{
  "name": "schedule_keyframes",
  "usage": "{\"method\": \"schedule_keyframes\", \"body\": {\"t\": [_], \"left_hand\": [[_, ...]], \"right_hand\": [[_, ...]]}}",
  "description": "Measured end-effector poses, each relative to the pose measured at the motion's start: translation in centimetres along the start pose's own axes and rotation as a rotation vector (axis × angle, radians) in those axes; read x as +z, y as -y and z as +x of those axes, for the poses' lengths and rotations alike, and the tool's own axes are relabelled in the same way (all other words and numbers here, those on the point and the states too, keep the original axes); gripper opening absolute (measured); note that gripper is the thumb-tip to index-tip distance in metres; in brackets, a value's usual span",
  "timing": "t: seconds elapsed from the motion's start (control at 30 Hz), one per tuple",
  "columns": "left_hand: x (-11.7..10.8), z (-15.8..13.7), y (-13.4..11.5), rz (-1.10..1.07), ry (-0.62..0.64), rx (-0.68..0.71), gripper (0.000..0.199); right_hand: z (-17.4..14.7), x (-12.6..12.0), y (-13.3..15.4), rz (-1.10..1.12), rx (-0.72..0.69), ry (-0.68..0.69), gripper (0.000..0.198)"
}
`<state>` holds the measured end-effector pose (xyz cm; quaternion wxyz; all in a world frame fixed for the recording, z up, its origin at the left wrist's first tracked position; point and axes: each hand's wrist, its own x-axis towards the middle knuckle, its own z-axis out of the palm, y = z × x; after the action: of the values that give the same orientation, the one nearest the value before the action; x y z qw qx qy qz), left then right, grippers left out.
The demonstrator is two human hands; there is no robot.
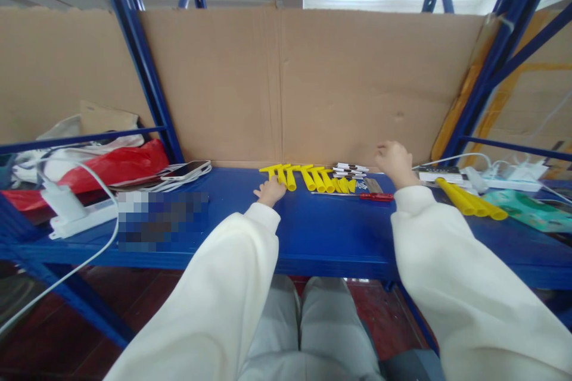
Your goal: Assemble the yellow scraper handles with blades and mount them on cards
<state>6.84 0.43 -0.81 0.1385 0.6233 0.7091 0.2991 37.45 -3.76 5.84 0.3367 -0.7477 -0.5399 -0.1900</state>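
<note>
My left hand (pixel 271 191) is at the left end of a row of yellow plastic pieces, its fingers closed around a yellow T-shaped piece (pixel 270 169) whose lower part they hide. Several more yellow T-shaped pieces (pixel 308 180) with round, tube-like bodies lie to its right. My right hand (pixel 394 162) is raised at the back right with curled fingers; whatever they may hold is hidden. Left of it are small yellow pieces (pixel 343 185), a stack of white and dark parts (pixel 350 170) and tiny silvery pieces (pixel 363 185). A screwdriver with a red handle (pixel 376 197) lies in front of them.
A cardboard sheet (pixel 281 83) stands behind the blue shelf (pixel 330 232), between blue posts. At right are yellow tubes (pixel 469 199), a green packet (pixel 527 209) and a white power strip (pixel 513 182). A red bag (pixel 116 166), cables and another power strip (pixel 84 217) sit left.
</note>
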Motion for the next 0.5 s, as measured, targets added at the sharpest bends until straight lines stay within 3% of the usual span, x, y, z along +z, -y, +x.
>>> {"method": "schedule_keyframes", "body": {"t": [0.13,0.33,0.5], "left_hand": [[0.2,0.2,0.3,0.022,0.028,0.01,0.041],[0.2,0.5,0.5,-0.005,-0.032,0.007,0.035],[0.3,1.2,0.8,-0.094,-0.079,-0.043,0.031]], "right_hand": [[-1.5,1.4,0.8,0.114,0.029,0.037,0.037],[-3.1,3.1,-1.0,0.015,0.064,0.232,0.033],[-2.8,3.3,-1.5,-0.007,0.043,0.243,0.033]]}}
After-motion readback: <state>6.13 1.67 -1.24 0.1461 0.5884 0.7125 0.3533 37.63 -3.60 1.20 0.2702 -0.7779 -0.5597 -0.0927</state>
